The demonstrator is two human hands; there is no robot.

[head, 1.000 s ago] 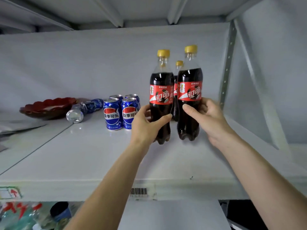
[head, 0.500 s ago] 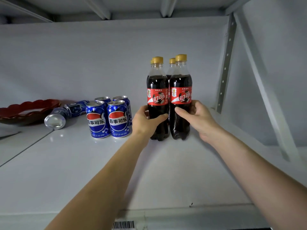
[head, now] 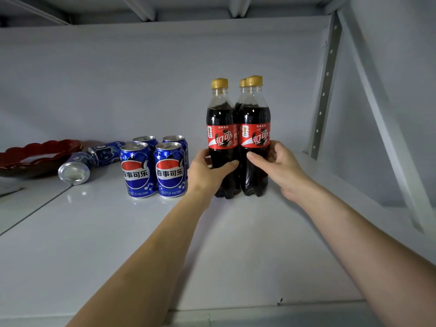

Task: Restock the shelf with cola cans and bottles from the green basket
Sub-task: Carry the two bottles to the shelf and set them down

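Pale grey back wall [head: 118,79], perforated metal upright [head: 326,86], dim light.

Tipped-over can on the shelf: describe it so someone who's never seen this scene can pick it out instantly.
Start at the white shelf and find the four upright blue cans left of the cola bottles. Just left of that cluster, beside the red scalloped dish, lies the tipped-over can. It is the only can on its side, its shiny silver base facing the camera.
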